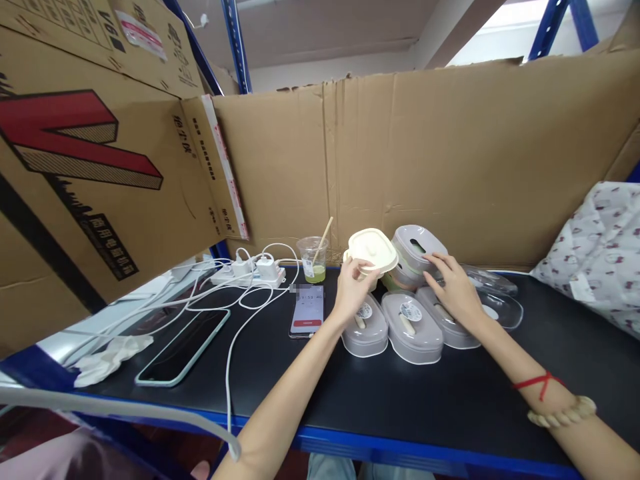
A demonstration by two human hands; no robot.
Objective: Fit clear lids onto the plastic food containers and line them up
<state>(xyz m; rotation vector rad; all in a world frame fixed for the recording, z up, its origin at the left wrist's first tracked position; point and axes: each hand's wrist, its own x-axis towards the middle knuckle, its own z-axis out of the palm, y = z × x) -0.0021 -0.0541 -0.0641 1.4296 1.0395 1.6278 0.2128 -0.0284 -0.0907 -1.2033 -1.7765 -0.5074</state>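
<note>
My left hand (353, 287) is closed on the near edge of a small cream lidded container (373, 247), tilted above the boxes. My right hand (454, 291) has its fingers spread; its fingertips are at the side of a stack of pale grey oval boxes (419, 245), and I cannot tell how firmly they touch. In front stand several oval boxes with clear domed lids: a left one (367, 337), a middle one (415, 333) with a round sticker, and a right one (457, 333) partly under my right hand. Clear plastic lids (505, 309) lie to the right.
A plastic cup (313, 257) with green liquid and a straw stands behind a lit phone (307, 310). Farther left are a dark phone (183, 350), a power strip (250, 273) with tangled cables and a crumpled tissue (113, 357). Cardboard (425, 153) walls the back; patterned cloth (600, 260) is right.
</note>
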